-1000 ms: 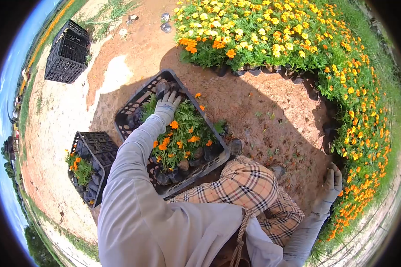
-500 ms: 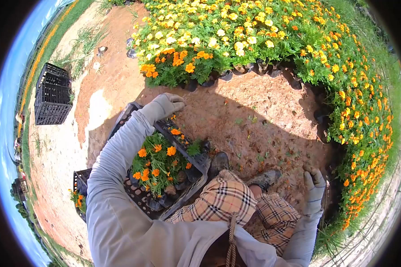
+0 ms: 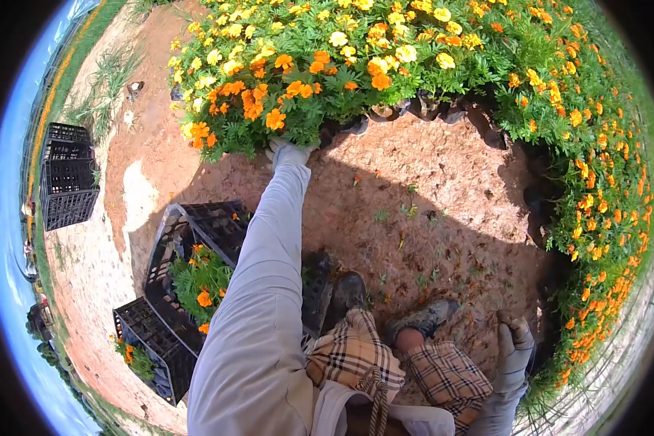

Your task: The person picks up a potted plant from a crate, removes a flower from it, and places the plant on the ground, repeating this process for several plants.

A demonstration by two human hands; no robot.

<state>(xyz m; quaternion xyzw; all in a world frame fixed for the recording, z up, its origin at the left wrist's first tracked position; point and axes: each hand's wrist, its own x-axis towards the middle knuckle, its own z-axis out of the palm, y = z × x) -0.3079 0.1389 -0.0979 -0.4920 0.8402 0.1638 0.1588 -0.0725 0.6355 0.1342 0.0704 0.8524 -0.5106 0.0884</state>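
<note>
My left hand [image 3: 289,154], in a pale glove, reaches out to the near edge of the flower bed. It is at the base of an orange marigold plant [image 3: 253,105], and the leaves cover its fingers. My right hand [image 3: 514,345], gloved with soiled fingertips, hangs low beside my knee at the right. Its fingers are loosely bent and apart, with nothing visible in them. Left of my legs, a black plastic crate [image 3: 173,243] holds orange marigolds [image 3: 203,280], partly hidden behind my left sleeve.
A second black crate [image 3: 152,341] with marigolds stands at the lower left, and another [image 3: 69,178] is farther off. Yellow and orange marigolds [image 3: 578,182] curve round the front and right. My boots [image 3: 429,314] are on bare reddish soil [image 3: 407,218].
My left hand has moved forward from above the crate to the marigolds at the bed's edge. My view has shifted, and my right hand stays low by my knee.
</note>
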